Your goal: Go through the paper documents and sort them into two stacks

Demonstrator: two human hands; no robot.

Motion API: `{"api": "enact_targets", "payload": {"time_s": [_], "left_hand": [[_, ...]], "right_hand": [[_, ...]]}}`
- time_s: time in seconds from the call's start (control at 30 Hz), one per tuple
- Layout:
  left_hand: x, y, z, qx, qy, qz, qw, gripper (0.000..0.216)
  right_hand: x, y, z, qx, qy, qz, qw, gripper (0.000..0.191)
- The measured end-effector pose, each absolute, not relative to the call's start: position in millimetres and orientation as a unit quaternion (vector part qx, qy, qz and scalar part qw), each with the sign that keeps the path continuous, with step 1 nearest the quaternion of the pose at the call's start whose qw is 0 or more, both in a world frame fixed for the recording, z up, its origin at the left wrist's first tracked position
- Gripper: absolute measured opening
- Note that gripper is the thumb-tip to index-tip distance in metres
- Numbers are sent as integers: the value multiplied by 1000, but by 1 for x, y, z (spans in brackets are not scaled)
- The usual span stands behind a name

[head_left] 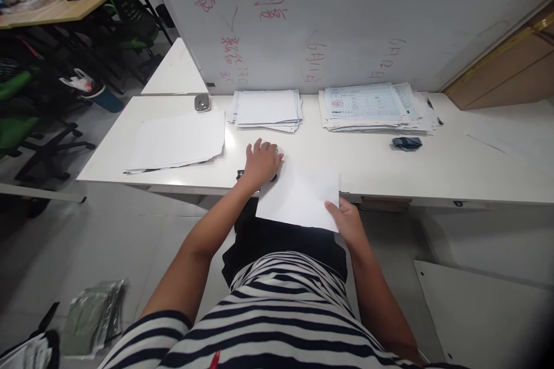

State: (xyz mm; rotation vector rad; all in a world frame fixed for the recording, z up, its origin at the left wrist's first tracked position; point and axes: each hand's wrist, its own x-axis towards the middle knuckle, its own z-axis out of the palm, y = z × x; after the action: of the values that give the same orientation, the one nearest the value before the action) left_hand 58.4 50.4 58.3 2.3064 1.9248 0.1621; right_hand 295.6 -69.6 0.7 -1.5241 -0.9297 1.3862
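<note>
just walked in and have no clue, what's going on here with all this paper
Someone's right hand holds a white sheet by its near right corner, over the edge of the desk. The left hand lies over a black object, mostly hidden, beside the sheet. A white paper stack and a bluish paper stack lie near the whiteboard.

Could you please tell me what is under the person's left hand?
A black object shows at the edges of the left hand. The hand covers its middle, so what it is, and anything beneath it, cannot be seen.
</note>
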Motion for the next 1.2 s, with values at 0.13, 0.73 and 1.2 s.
{"api": "enact_targets", "payload": {"time_s": [0.13,0.73,1.2], "left_hand": [[58,51,57,766,637,54,64,46],[63,50,50,777,625,68,6,41],[62,50,53,775,628,62,18,43]], "right_hand": [[296,-70,-2,-609,-365,557,430,46],[296,-69,-12,-591,-342,584,438,42],[294,-70,-9,-585,-314,592,456,40]]}}
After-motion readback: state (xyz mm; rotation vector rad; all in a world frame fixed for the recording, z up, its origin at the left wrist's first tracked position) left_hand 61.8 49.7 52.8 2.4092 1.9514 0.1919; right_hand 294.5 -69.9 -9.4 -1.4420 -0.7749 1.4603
